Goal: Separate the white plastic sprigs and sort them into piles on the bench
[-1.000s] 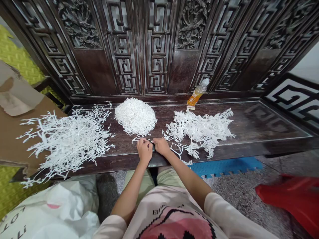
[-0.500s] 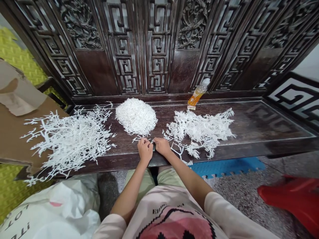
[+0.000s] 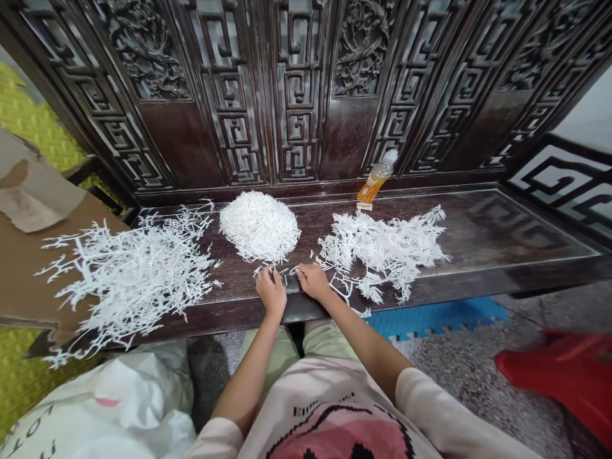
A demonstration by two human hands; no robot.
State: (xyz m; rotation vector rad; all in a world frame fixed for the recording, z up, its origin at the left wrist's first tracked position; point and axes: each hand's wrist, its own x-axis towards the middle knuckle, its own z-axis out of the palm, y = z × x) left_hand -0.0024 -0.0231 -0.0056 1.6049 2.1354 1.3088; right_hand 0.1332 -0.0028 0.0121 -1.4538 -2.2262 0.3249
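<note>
My left hand (image 3: 271,290) and my right hand (image 3: 313,280) rest close together on the front of a dark wooden bench (image 3: 502,248). Both are closed in a pinch on a small white plastic piece (image 3: 287,274) between them. Just beyond the hands lies a rounded heap of small white bits (image 3: 259,226). A pile of white branched plastic frames (image 3: 382,252) lies right of my right hand. A bigger, looser pile of white stripped frames (image 3: 129,274) spreads to the left.
An orange drink bottle (image 3: 375,182) leans against the carved wooden back panel (image 3: 296,89). Brown cardboard (image 3: 23,248) lies at the left, a white sack (image 3: 109,408) below it. A blue foam mat (image 3: 435,315) and a red plastic object (image 3: 564,376) are on the floor.
My two hands have drawn slightly apart, the left moving a little to the left. The view has shifted slightly; the piles are unchanged.
</note>
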